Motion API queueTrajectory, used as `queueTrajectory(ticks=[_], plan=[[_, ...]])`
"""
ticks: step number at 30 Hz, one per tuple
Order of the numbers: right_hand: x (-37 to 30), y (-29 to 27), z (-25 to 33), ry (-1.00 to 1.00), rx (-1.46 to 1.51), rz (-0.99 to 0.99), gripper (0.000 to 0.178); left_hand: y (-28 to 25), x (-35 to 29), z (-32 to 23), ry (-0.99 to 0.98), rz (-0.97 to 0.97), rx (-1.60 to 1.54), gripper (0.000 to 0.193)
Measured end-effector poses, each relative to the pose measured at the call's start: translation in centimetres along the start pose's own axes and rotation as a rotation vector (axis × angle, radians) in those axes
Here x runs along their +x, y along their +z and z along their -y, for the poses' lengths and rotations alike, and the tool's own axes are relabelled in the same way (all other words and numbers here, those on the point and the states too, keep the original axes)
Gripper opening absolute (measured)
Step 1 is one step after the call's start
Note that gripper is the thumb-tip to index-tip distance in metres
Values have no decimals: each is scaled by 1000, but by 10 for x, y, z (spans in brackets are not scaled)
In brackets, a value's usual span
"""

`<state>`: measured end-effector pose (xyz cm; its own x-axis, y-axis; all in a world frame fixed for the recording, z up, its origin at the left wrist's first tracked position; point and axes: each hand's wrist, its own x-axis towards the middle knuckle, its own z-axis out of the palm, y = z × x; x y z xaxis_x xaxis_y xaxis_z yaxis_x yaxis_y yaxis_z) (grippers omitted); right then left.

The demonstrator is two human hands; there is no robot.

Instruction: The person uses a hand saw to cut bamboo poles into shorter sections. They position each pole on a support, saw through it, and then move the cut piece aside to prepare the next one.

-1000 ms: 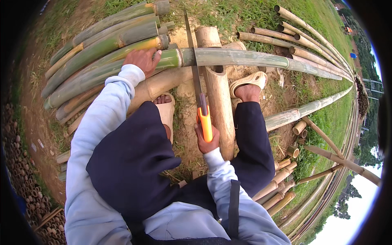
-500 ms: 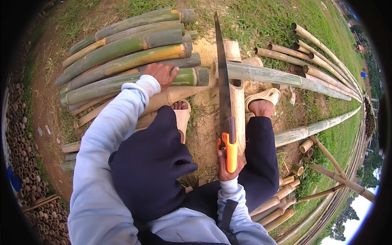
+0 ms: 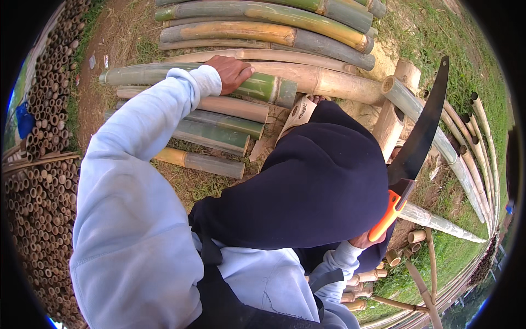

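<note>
My left hand [image 3: 233, 74] is closed over the top of a green cut bamboo piece [image 3: 262, 88], near its right end. That end sits just beside my sandalled foot [image 3: 298, 115]. Low at the right, my right hand [image 3: 364, 240] grips a hand saw [image 3: 421, 131] by its orange handle, mostly hidden behind my knee. The saw's dark blade points up and away, crossing in front of a long bamboo pole [image 3: 408, 101]. This pole lies across a pale bamboo log [image 3: 387, 131] on the ground.
Thick bamboo pieces [image 3: 263, 11] lie side by side at the far side. Shorter pieces [image 3: 211, 137] lie nearer, left of my leg. Stacked cut bamboo [image 3: 41, 192] fills the left edge. Long poles [image 3: 482, 148] and a crossed-pole frame [image 3: 427, 285] are at the right.
The view has swung left. My left hand has brought the green bamboo piece nearer, away from the far row. The saw stays in my right hand, its blade now tilted to the right.
</note>
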<state>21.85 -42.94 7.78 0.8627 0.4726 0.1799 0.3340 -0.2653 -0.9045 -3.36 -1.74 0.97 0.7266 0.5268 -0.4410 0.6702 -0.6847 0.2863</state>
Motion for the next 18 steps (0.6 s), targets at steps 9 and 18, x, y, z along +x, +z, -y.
queueTrajectory(ticks=[9,18], plan=[[-7,2,-2,2,-48,-32,22,104,-129,47,4,12,3,32],[-26,10,19,132,136,-42,18,162,-110,47,26,-429,-34,29]])
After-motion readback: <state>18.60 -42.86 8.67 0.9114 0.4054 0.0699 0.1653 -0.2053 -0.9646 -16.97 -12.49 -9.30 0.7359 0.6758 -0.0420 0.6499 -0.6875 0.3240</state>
